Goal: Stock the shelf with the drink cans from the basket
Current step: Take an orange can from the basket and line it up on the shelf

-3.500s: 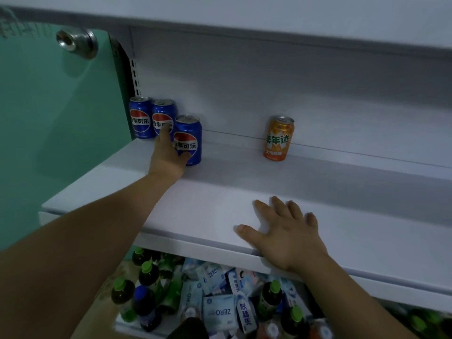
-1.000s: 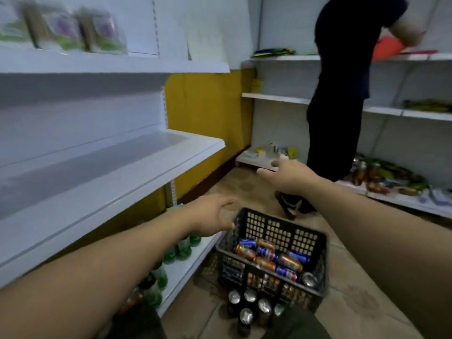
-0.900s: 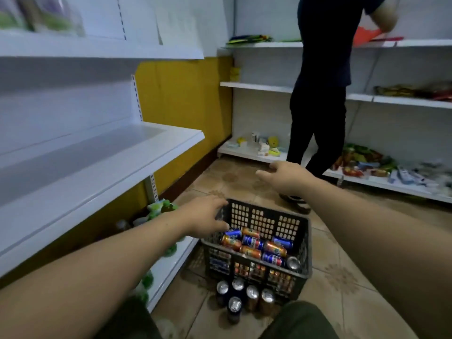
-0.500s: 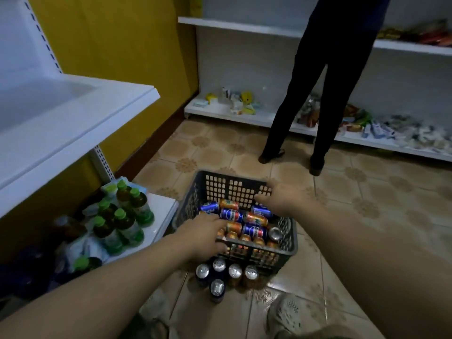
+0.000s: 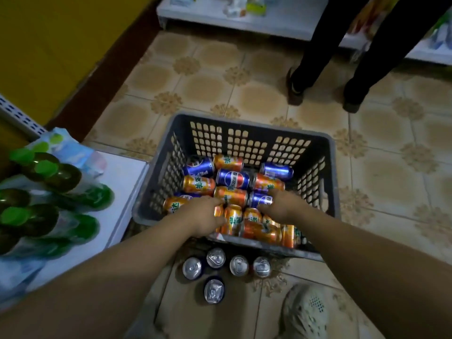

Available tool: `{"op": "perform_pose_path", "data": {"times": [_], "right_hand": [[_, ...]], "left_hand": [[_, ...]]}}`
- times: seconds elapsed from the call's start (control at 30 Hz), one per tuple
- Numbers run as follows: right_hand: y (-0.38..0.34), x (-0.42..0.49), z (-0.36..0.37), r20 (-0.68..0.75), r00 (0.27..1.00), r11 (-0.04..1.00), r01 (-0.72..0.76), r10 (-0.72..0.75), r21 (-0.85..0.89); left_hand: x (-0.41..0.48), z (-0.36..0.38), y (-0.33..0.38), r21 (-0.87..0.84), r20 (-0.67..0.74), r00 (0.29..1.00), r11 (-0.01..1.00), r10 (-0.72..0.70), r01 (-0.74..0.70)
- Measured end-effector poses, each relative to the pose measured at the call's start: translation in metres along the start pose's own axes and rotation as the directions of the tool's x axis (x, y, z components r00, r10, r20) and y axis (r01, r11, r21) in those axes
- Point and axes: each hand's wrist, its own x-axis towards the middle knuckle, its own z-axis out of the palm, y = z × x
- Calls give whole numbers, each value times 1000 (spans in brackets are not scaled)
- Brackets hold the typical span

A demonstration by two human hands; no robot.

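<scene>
A dark grey slotted basket (image 5: 252, 123) stands on the tiled floor, holding several orange cans (image 5: 198, 185) and blue Pepsi cans (image 5: 232, 178) lying on their sides. Both my hands are down inside it. My left hand (image 5: 201, 216) curls over an orange can (image 5: 231, 219) near the basket's front wall, thumb and fingers on either side of it. My right hand (image 5: 281, 207) wraps its thumb and forefinger around a blue can (image 5: 261, 199) in the middle. Both cans still lie among the others. The shelf with the stocked cans is out of view.
Several upright cans (image 5: 215, 258) stand on the floor just in front of the basket. A low white shelf (image 5: 117, 182) at the left carries green-capped bottles (image 5: 46, 167). Another person's legs (image 5: 315, 52) stand behind the basket. My shoe (image 5: 305, 311) is at the bottom right.
My view has swung from the shelf down to the basket. Both hands have dropped from above the basket into it and closed on cans.
</scene>
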Motion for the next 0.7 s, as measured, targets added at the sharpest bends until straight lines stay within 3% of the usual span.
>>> {"op": "perform_pose_path", "data": {"times": [0.1,0.2,0.27,0.33,0.43,0.57,0.7], "right_hand": [[16,43,29,137,990,1000,-10,10,1],[34,70,59,369,929,998,14,12,-68],[45,78,73,417,909,991,48,7,-122],[50,83,78,383,923,990,71,-18,-125],[50,80,73,304,950,997,72,-70,3],[28,47,48,79,987,978,125,-139,165],[-21,-18,1,-164,963,875,265,-215,406]], "left_hand": [[44,21,-5,27,116,993,999,18,-21],[79,41,-8,72,245,969,995,45,-64],[95,53,-11,87,314,949,994,31,-62],[102,61,-11,71,339,941,996,17,-43],[98,63,-10,-3,310,950,999,31,-32],[64,40,-2,-157,176,983,987,47,-19],[-2,-3,14,-430,44,995,900,92,-64]]}}
